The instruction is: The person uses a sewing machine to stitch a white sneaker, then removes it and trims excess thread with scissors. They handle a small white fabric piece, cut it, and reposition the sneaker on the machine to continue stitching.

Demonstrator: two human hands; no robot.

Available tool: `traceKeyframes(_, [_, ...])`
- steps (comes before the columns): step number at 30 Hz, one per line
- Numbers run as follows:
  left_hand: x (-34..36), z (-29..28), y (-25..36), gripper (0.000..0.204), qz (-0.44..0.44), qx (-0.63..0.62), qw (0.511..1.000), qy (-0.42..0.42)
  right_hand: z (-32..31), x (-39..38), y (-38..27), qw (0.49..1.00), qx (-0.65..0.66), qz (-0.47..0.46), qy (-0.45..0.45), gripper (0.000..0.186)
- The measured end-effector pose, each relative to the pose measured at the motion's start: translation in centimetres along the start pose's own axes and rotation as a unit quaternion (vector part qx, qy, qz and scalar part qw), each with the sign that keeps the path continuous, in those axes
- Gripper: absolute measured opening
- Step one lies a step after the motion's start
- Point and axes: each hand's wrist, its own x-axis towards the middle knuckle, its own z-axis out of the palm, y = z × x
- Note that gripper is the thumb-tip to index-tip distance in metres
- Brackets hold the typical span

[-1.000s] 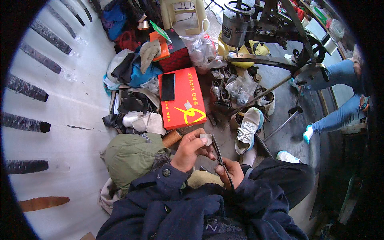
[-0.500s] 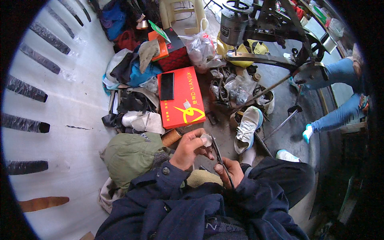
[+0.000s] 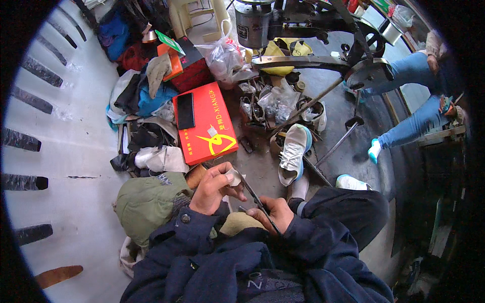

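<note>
Pale scrap [image 3: 234, 177] is held near a yellow-lettered red box [image 3: 203, 122].

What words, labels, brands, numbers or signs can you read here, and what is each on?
I won't copy wording out, but here's where it stands.
Red box: large yellow lettering and an emblem, clear; smaller yellow characters below the phone, too small to read surely.
Dark top: a few pale characters, partly readable.
Metal drum on the machine: small plate, too small to read.
</note>
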Motion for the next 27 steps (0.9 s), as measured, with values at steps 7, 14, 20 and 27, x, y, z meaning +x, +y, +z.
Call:
traceKeyframes(7, [0.1, 0.0, 0.0, 0.016, 0.001, -0.009, 0.999, -0.038, -0.1, 0.1, 0.8, 0.999, -0.017, -0.004, 0.035, 0.045])
traceKeyframes(14, [0.0, 0.8, -0.7, 0.017, -0.078, 0.179, 0.978, -0.077, 0.4, 1.3, 1.5, 0.924, 0.361, 0.002, 0.127, 0.021])
traceKeyframes(20, [0.2, 1.0, -1.2, 0.015, -0.069, 0.156, 0.982, -0.079, 0.6, 1.7, 2.1, 0.919, 0.376, -0.006, 0.117, 0.022])
traceKeyframes(27, [0.3, 2.2, -2.2, 0.017, -0.019, 0.143, 0.989, -0.045, 0.3, 1.8, 2.5, 0.904, 0.394, -0.022, 0.163, 0.028])
